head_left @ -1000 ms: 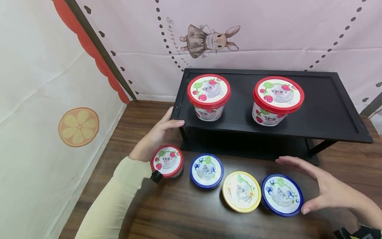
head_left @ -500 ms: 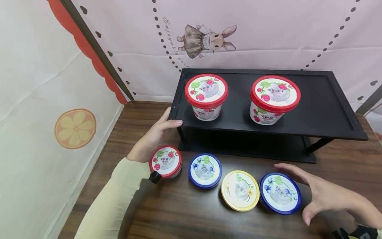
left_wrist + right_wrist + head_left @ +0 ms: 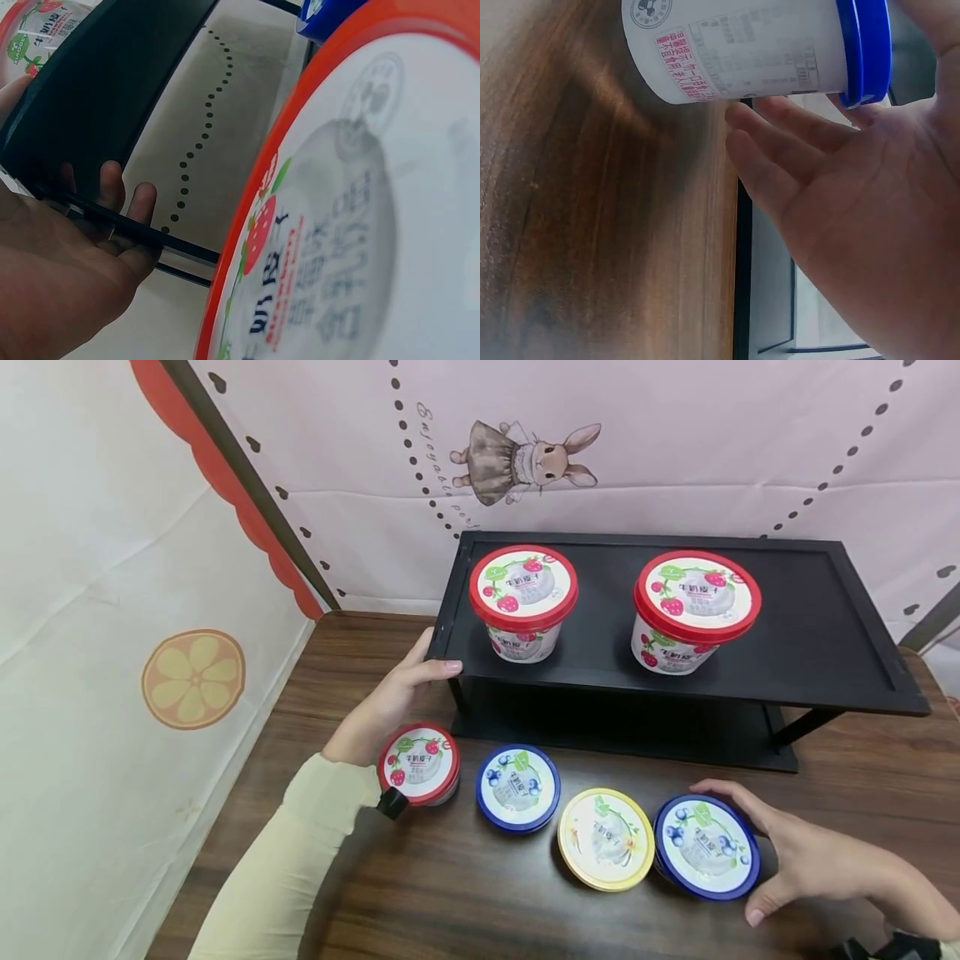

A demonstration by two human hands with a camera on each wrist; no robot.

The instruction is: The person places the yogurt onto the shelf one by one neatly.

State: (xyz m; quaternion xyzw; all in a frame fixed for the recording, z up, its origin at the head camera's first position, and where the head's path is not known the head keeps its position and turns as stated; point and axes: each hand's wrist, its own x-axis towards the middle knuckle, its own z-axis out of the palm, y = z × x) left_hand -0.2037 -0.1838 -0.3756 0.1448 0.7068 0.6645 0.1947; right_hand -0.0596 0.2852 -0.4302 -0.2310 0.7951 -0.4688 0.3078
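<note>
My left hand (image 3: 390, 702) grips the left end of a black two-tier shelf (image 3: 810, 610), thumb over the top edge; the left wrist view shows its fingers (image 3: 112, 187) curled below. Beside that wrist stands a red-lidded strawberry tub (image 3: 420, 764). My right hand (image 3: 810, 860) is spread around the right side of a blue-lidded blueberry tub (image 3: 707, 847). Its fingers lie along the far side, and the thumb stands a little off the lid's near edge. In the right wrist view the fingers (image 3: 780, 142) are close to the tub's white wall; contact is unclear.
Two red-lidded strawberry tubs, one left (image 3: 523, 589) and one towards the middle (image 3: 697, 597), stand on the upper tier. On the wooden table (image 3: 450, 893), another blue-lidded tub (image 3: 518, 788) and a yellow-lidded tub (image 3: 606, 840) stand left of my right hand. Behind hangs a printed cloth (image 3: 675, 443).
My right hand has moved left and nearer, closing in around the right-hand blueberry tub. The left hand keeps its hold on the shelf, and the tubs stay put; the view shifts slightly.
</note>
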